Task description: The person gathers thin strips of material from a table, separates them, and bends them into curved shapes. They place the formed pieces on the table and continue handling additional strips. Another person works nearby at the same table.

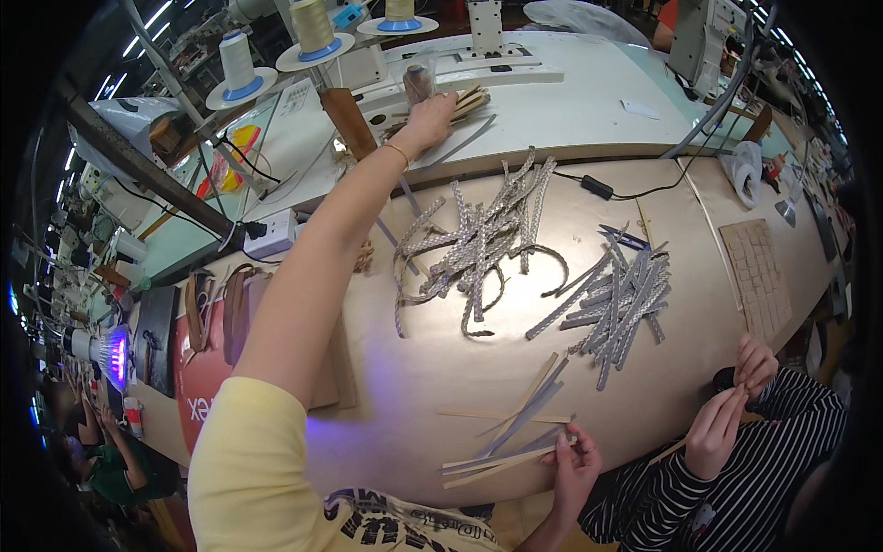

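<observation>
My left arm stretches far across to the white machine table, where my left hand (432, 120) closes around part of a bundle of thin tan and grey strips (471, 101). Its fingertips are partly hidden. Close to my body, my right hand (575, 465) pinches the ends of several flat grey and tan strips (501, 460), which fan out to the left. Just beyond them, a few loose strips (538, 396) lie crossed. A tangled heap of silver-grey braided straps (483, 239) lies mid-table, with a pile of short braided grey pieces (621, 299) to its right.
Dark-handled snips (625, 237) lie beside the short pieces. Thread cones (315, 28) stand at the back left. A black cable with an inline switch (596, 187) crosses the far edge. At right, a co-worker's hands (722, 423) are near a patterned tan slab (756, 276).
</observation>
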Motion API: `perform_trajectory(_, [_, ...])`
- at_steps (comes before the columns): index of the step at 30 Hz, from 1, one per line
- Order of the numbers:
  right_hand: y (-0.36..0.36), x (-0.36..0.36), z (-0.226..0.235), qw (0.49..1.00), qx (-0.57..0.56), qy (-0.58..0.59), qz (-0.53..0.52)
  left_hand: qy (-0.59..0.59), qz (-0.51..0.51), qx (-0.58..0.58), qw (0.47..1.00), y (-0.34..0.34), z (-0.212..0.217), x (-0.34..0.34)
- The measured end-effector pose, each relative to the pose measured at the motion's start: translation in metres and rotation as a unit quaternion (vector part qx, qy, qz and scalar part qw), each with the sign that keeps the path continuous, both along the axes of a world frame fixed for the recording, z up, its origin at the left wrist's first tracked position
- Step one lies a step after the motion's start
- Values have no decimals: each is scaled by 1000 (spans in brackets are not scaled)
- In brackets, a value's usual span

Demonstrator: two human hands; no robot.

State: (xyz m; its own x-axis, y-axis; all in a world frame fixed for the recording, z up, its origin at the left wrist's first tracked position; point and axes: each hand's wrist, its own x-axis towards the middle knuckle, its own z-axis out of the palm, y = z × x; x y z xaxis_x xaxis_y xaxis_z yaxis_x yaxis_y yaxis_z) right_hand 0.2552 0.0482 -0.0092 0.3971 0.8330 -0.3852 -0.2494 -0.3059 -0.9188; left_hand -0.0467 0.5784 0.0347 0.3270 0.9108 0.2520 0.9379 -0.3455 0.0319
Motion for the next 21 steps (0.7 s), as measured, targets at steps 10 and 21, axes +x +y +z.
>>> perform_trajectory(10, [1,-5,2,1000,12,-6,-13,61,-67,29,995,-35,35,19])
perform_trajectory(21, [32,-17,-13,983,73,-155,-62,60,-357,-200,910,-421,126,5])
